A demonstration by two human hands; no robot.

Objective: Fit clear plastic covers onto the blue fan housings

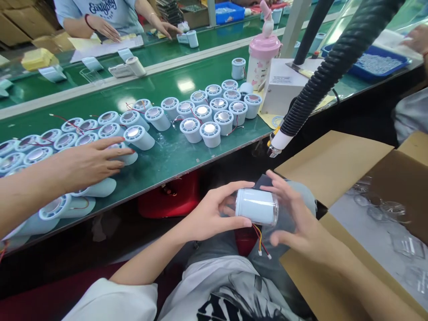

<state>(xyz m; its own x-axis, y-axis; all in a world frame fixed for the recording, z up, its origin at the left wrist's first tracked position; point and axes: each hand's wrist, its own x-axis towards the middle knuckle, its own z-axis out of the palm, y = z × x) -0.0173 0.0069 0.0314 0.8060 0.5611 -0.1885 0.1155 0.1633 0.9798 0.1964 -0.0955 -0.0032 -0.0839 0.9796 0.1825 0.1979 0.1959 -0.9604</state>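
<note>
Above my lap, my left hand [220, 209] grips a light blue cylindrical housing [256, 206] lying on its side. A clear plastic cup covers its right end. Thin red and yellow wires with small white plugs hang beneath it. At the clear end, my right hand [297, 218] is spread, thumb and fingers apart, slightly blurred; whether a fingertip touches the cup I cannot tell. Many similar light blue housings [210, 129] stand on the green bench, several with red wires. From the left, a co-worker's hand [83, 167] reaches onto one of them.
An open cardboard box [334, 165] with clear plastic parts stands at my right. A black flexible hose [321, 84] hangs over the bench edge. Behind it are a white box [281, 84] and a pink-lidded bottle [264, 53]. Another person [107, 20] works across the bench.
</note>
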